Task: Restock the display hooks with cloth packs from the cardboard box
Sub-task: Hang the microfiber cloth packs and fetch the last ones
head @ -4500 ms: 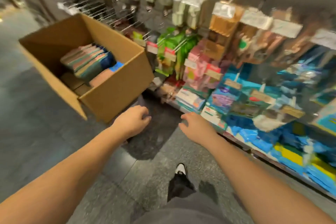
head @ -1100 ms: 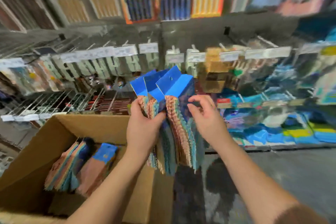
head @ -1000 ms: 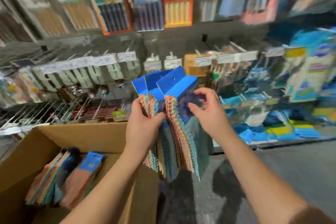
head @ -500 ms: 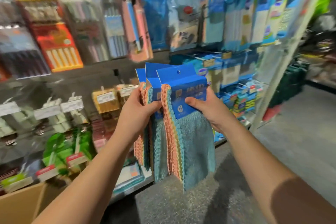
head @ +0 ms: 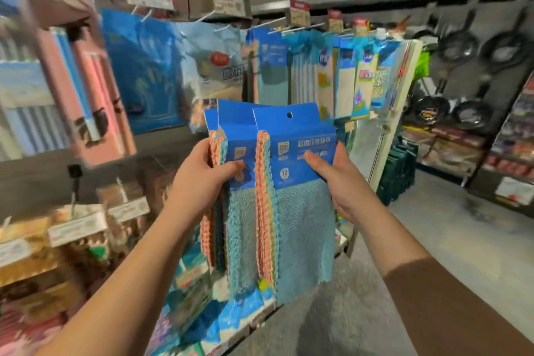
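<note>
With the left hand (head: pixel 202 179) gripping the rear cloth packs (head: pixel 231 170), the right hand (head: pixel 336 179), pinching the front pack (head: pixel 297 196), should line its hang hole (head: pixel 289 115) up with a display hook (head: pixel 286 29).

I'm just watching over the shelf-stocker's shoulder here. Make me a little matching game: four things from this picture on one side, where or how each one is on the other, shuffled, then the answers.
Things:
1. front cloth pack
2. left hand
3. frying pans
4. matching cloth packs on the hook

Places or states:
A. hanging on the dark wall at far right
B. pinched by the right hand at its blue header card
C. hanging on the top row, above the held packs
D. gripping the packs behind the front one

Pairs: 1-B, 2-D, 3-A, 4-C
</note>
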